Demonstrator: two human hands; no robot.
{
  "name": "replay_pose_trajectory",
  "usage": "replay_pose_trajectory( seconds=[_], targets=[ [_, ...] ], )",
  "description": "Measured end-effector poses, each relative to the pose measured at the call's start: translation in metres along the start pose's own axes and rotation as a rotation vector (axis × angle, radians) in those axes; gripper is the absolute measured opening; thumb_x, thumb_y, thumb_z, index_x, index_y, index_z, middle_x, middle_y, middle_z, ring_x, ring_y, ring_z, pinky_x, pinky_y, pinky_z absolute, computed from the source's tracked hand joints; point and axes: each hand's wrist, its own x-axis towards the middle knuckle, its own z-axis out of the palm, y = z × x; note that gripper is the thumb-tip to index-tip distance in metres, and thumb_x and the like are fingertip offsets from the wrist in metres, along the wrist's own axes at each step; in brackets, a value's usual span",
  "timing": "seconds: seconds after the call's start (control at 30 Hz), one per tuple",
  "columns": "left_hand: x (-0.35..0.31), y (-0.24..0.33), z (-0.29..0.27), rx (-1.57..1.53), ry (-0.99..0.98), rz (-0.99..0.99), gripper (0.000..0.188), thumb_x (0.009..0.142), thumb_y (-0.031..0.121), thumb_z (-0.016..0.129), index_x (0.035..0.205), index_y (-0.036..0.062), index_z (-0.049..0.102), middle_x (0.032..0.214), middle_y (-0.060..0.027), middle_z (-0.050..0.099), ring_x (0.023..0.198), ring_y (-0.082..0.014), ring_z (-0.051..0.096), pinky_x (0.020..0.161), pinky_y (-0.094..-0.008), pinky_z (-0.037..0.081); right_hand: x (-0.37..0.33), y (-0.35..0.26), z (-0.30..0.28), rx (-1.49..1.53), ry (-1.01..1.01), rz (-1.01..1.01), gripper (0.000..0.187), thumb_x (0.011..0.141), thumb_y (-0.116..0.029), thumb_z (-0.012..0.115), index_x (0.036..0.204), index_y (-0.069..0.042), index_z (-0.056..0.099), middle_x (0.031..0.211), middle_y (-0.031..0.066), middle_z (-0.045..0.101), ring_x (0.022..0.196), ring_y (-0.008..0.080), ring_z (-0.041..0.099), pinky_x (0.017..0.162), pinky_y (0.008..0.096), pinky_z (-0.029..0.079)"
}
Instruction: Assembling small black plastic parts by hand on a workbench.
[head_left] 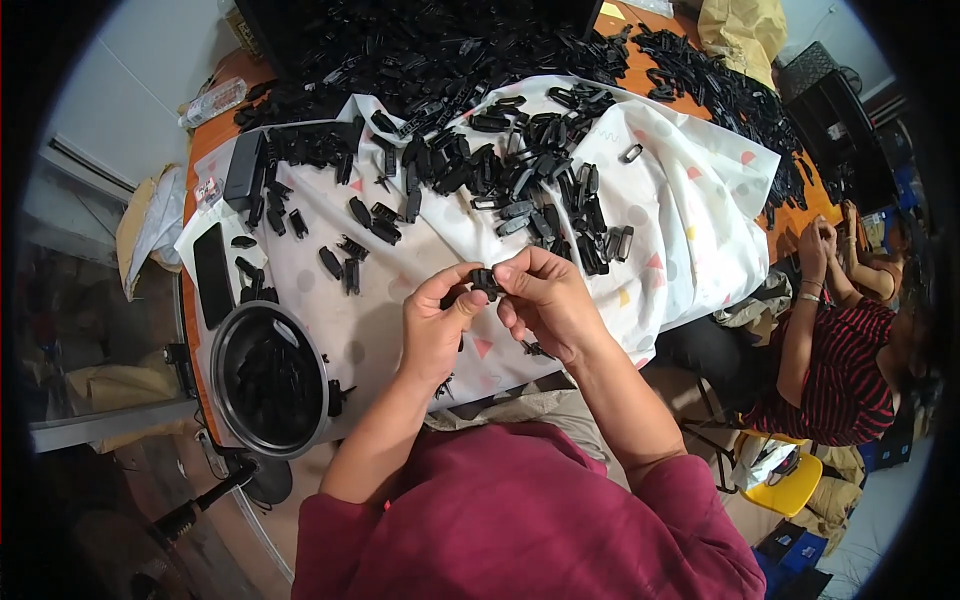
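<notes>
So, head view, the only angle here. The left hand (435, 325) and right hand (550, 300) meet just in from the near edge of the bench (795, 225), both pinched nearly closed, thumbs against fingers, on one small black part (484, 281) held up between them. The right hand's lower fingers curl loosely underneath. There's decent room around them: bare cloth on the left as far as the bowl (283, 448), and a wide, rumpled but mostly bare stretch on the right. Ahead it's tighter, with loose black pieces (545, 160) starting just past the fingertips. The bowl sits right up by the left edge, apart from the forearm.

Counting up: two hands, one part in them, one bowl with more black pieces inside, one dark phone-like slab (213, 275), one dark box (244, 172), one clear bottle (213, 102) lying at the back left. The loose pieces run to dozens, and the big heap (430, 50) behind is way past counting.

Surface is orangey wood, mostly under a white patterned cloth (365, 310) with creases and ridges all over. Off to the right, well apart, another person (845, 370) in a striped top sits at the bench, with a yellow seat (785, 490) nearby.
</notes>
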Motion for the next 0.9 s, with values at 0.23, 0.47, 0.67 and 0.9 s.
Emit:
replay_pose_trajectory(
  seconds=[0.23,0.47,0.67,0.9],
  targets=[
    [0.006,-0.002,0.008,0.340,0.056,0.080,0.033,0.082,0.014,0.062,0.112,0.0013,0.055,0.096,-0.0024,0.062,0.060,-0.0012,0.042,0.053,-0.0147,0.035,-0.003,0.017,0.001,-0.230,0.143,-0.236,0.010,0.081,-0.007,0.061,0.087,0.000,0.056,0.073,0.0048,0.057,0.057,0.0108,0.055,0.040,0.0208,0.043],
    [0.000,0.000,0.010,-0.174,0.185,-0.098,0.027,0.089,0.015,0.050,0.112,-0.0006,0.053,0.096,-0.0069,0.061,0.056,-0.0025,0.041,0.050,-0.0167,0.037,-0.008,0.016,-0.003,-0.450,0.161,-0.214,0.033,0.079,-0.008,0.063,0.107,0.003,0.049,0.085,0.0070,0.057,0.069,0.0130,0.059,0.049,0.0235,0.050],
    [0.007,0.002,0.007,-0.218,0.215,-0.079,0.024,0.090,0.017,0.048,0.106,0.0013,0.053,0.094,-0.0064,0.060,0.056,-0.0035,0.043,0.049,-0.0173,0.038,-0.001,0.029,-0.003,-0.633,0.093,-0.316,0.024,0.078,-0.004,0.063,0.100,0.004,0.056,0.082,0.0051,0.061,0.072,0.0090,0.056,0.061,0.0219,0.047],
    [0.042,0.002,-0.022,-0.065,0.346,-0.003,0.023,0.089,0.024,0.049,0.100,0.0051,0.055,0.082,-0.0005,0.058,0.059,-0.0049,0.046,0.050,-0.0186,0.037,0.060,0.027,-0.006,-0.820,0.067,-0.549,0.032,0.076,-0.013,0.068,0.101,0.003,0.057,0.083,0.0115,0.062,0.071,0.0111,0.057,0.061,0.0240,0.046]
  ],
)
